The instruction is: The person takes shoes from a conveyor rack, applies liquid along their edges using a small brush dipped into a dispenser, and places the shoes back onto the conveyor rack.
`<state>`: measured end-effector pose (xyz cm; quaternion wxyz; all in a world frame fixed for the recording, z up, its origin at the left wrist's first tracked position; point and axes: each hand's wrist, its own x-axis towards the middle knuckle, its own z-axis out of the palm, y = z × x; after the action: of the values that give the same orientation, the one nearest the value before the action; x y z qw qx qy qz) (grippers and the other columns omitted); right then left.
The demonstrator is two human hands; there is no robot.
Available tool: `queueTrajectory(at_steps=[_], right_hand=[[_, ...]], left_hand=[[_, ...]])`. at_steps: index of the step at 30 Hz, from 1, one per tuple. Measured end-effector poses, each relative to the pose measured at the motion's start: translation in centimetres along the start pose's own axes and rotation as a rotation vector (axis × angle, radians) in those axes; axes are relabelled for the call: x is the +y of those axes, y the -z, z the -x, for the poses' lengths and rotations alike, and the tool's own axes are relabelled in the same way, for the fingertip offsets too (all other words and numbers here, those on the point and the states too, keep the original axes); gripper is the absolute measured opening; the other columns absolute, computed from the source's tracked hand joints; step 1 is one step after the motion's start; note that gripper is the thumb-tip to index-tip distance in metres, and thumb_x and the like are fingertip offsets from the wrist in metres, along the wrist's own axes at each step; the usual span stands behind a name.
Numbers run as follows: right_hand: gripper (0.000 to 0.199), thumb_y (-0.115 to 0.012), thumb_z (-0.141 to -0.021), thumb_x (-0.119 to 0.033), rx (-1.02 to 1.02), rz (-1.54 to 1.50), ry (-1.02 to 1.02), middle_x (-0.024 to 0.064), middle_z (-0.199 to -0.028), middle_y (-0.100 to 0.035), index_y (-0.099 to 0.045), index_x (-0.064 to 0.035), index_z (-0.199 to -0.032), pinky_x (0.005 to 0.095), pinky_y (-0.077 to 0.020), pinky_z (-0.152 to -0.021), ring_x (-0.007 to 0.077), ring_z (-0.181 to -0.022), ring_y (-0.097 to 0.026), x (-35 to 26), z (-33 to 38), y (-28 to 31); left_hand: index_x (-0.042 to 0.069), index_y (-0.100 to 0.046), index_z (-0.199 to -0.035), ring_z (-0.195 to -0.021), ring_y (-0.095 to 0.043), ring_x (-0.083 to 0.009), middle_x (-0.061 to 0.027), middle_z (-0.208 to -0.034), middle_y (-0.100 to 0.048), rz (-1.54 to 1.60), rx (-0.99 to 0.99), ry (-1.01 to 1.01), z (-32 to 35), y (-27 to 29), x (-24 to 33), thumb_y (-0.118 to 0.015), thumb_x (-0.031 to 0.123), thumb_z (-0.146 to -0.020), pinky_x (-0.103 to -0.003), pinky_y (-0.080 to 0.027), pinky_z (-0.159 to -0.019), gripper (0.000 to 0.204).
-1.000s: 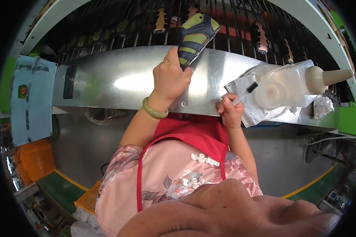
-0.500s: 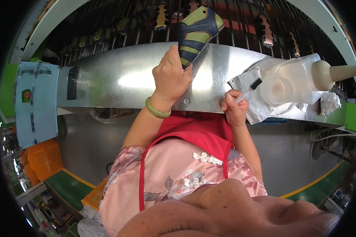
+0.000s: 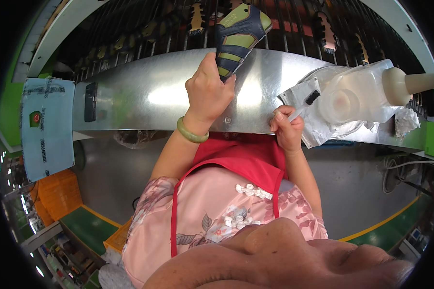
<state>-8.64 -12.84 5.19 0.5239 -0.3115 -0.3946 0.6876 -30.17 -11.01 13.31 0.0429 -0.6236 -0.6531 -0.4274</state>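
Note:
My left hand [image 3: 208, 89], with a green bangle at the wrist, is closed around the toe end of a navy and green strapped sandal [image 3: 238, 42]. The sandal's other end points away from me, over the far edge of the metal ledge [image 3: 169, 91]. Lower on the right, my right hand [image 3: 289, 130] pinches the pale handle of a small brush [image 3: 312, 98] with a black bristle head. That head lies over a silvery plastic sheet [image 3: 318, 137], apart from the sandal. Beside it is a translucent bottle [image 3: 366, 91] with a beige cone nozzle.
Beyond the ledge, a rack of metal rods [image 3: 284, 29] carries several shoes and sole-shaped pieces [image 3: 196, 19]. A dark phone-like slab [image 3: 90, 102] lies at the ledge's left end, near a blue box [image 3: 48, 130]. A white crumpled wad [image 3: 406, 122] sits at the right.
Both hands keep their holds on the sandal and brush. The sandal has shifted very slightly, and the whole view has moved a little.

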Motion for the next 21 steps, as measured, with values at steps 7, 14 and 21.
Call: queueTrajectory(at_steps=[7, 14, 21], right_hand=[[0.015, -0.062, -0.085, -0.011, -0.015, -0.002, 0.002, 0.0048, -0.063, -0.056, -0.057, 0.0012, -0.093, 0.0225, -0.0423, -0.052, 0.0105, -0.053, -0.051, -0.2, -0.1, -0.2], [0.014, -0.061, -0.086, -0.01, -0.013, 0.012, -0.009, 0.0047, -0.063, -0.056, -0.057, 0.0013, -0.092, 0.0222, -0.0419, -0.052, 0.0101, -0.053, -0.051, -0.4, -0.1, -0.4], [0.031, -0.058, -0.089, -0.018, 0.001, 0.132, -0.073, 0.0068, -0.087, -0.062, -0.056, 0.0001, -0.115, 0.0183, -0.0415, -0.053, 0.0105, -0.071, -0.056, -1.6, -1.8, -2.6]], left_hand=[[-0.002, -0.048, -0.109, -0.071, -0.063, -0.0371, -0.0212, -0.084, -0.063, -0.053, -0.078, 0.051, 0.0, 0.1, 0.1, -0.073, 0.011, -0.063, -0.04, -0.051, -0.063, 0.054], [-0.002, -0.048, -0.108, -0.075, -0.063, -0.0389, -0.0227, -0.085, -0.064, -0.064, -0.182, 0.164, 0.1, 0.1, 0.0, -0.073, 0.015, -0.063, -0.041, -0.051, -0.066, 0.054], [-0.003, -0.049, -0.107, -0.077, -0.065, -0.0353, -0.0215, -0.086, -0.064, 0.066, -0.222, 0.274, 0.9, -0.1, 0.6, -0.075, 0.016, -0.064, -0.038, -0.051, -0.068, 0.053]])
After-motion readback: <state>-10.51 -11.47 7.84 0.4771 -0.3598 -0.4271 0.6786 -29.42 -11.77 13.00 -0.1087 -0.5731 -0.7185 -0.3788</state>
